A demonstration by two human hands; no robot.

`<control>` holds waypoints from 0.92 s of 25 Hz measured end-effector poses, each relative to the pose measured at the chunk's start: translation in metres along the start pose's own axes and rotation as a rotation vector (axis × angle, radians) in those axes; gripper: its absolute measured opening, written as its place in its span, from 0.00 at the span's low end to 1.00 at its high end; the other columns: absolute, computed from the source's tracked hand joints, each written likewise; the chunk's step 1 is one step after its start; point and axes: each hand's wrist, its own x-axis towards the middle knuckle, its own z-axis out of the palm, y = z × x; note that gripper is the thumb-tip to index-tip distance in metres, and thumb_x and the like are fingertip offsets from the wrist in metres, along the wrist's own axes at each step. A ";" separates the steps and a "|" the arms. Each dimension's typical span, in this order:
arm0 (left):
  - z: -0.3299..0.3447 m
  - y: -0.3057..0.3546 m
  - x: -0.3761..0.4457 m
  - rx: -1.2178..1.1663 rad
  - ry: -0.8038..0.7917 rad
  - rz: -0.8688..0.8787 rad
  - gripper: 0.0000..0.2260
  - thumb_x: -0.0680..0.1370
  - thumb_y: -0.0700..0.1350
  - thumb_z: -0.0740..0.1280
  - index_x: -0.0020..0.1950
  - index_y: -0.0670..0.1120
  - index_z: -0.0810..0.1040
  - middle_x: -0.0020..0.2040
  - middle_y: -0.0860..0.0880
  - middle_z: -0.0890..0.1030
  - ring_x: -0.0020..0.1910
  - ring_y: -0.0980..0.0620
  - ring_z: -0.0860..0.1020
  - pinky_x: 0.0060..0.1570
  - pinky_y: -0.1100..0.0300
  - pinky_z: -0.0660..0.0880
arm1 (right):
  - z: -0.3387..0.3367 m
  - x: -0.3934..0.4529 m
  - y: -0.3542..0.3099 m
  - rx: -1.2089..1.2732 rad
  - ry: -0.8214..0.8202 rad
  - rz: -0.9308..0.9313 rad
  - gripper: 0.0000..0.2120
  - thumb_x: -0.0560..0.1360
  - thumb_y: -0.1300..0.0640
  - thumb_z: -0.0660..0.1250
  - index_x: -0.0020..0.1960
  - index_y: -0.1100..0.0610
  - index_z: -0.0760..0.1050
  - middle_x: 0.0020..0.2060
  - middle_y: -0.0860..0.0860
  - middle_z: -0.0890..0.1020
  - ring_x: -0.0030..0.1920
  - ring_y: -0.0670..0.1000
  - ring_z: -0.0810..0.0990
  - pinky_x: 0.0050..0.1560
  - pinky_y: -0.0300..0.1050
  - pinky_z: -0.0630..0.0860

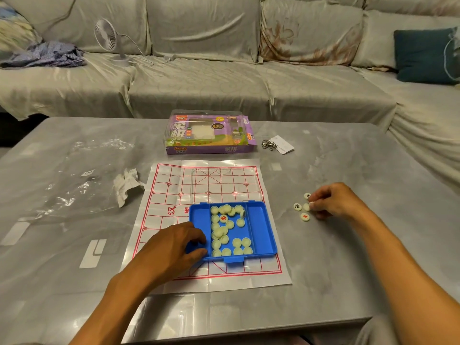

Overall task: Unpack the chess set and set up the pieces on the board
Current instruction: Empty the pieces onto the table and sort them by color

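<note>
A: How far along is the setup?

B: Early. The paper board (211, 195) is unfolded on the table (348, 257), but I see no piece standing on its grid. The blue case (263, 227) sits open on the board's near half, its clear lid (224, 183) lying back over the far half.

A: And the pieces?

B: Most are in the case's middle compartment (229, 230), many face down. 4 pieces (302, 207) lie on the bare table to the right of the board, clustered close together.

A: What are the hands doing?

B: The left hand (179, 245) grips the case's near-left corner, fingers curled over the rim, steadying it I'd judge. The right hand (333, 202) is closed, fingertips pinched at the small cluster; it seems to touch a piece, though I cannot tell whether it holds one.

A: What's left?

B: Nearly everything: empty the case, move it off the board, sort red from black, place all pieces. The purple box (209, 133) and plastic wrap (82, 185) lie aside.
</note>
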 end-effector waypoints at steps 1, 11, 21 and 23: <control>0.000 -0.001 -0.001 -0.004 0.003 -0.003 0.14 0.77 0.59 0.63 0.60 0.57 0.75 0.57 0.59 0.75 0.51 0.60 0.74 0.48 0.67 0.75 | 0.003 0.004 0.001 0.004 -0.015 -0.011 0.07 0.69 0.67 0.75 0.46 0.63 0.82 0.39 0.59 0.84 0.35 0.55 0.82 0.44 0.49 0.83; 0.001 0.001 0.000 -0.011 0.007 0.000 0.13 0.77 0.59 0.63 0.60 0.57 0.76 0.56 0.59 0.76 0.50 0.60 0.75 0.46 0.69 0.74 | 0.059 -0.055 -0.059 -0.248 -0.061 -0.516 0.13 0.74 0.55 0.71 0.58 0.49 0.77 0.52 0.45 0.80 0.48 0.43 0.78 0.47 0.36 0.77; 0.001 0.000 0.000 -0.009 0.026 0.018 0.12 0.77 0.57 0.63 0.59 0.56 0.77 0.53 0.58 0.77 0.47 0.57 0.75 0.47 0.69 0.74 | 0.137 -0.090 -0.075 -0.537 -0.293 -0.770 0.22 0.76 0.55 0.67 0.68 0.47 0.67 0.64 0.47 0.73 0.61 0.51 0.72 0.57 0.45 0.74; 0.001 -0.001 -0.001 -0.008 0.023 0.021 0.13 0.77 0.57 0.63 0.59 0.56 0.77 0.53 0.58 0.76 0.48 0.58 0.75 0.47 0.69 0.73 | 0.137 -0.090 -0.073 -0.519 -0.247 -0.763 0.20 0.76 0.53 0.67 0.67 0.49 0.68 0.62 0.47 0.73 0.59 0.51 0.72 0.55 0.45 0.74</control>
